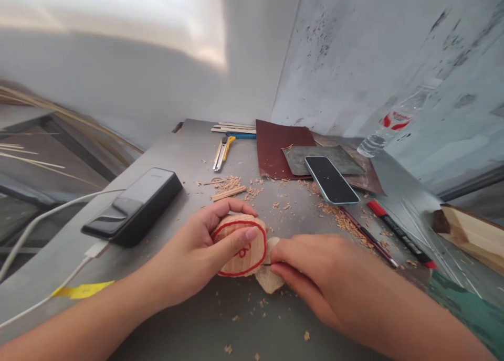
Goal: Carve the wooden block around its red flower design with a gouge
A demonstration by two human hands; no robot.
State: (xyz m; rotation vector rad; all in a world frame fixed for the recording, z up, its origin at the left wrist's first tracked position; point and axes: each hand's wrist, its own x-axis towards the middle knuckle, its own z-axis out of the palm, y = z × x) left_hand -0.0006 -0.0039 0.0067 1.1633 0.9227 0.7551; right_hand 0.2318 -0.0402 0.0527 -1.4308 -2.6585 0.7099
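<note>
My left hand is closed around a pale wooden piece with a red oval outline and a red mark drawn on its face. It holds the piece upright on the grey table, thumb across the front. My right hand is pinched shut against the piece's right edge, fingers together on a thin dark tool that barely shows between them. A lighter part of the wood sticks out below that pinch. Wood shavings lie scattered around both hands.
A black power bank with a phone on it and white cable sits left. A second phone lies on sandpaper sheets. A yellow utility knife, red pens, a plastic bottle and a wood block are nearby.
</note>
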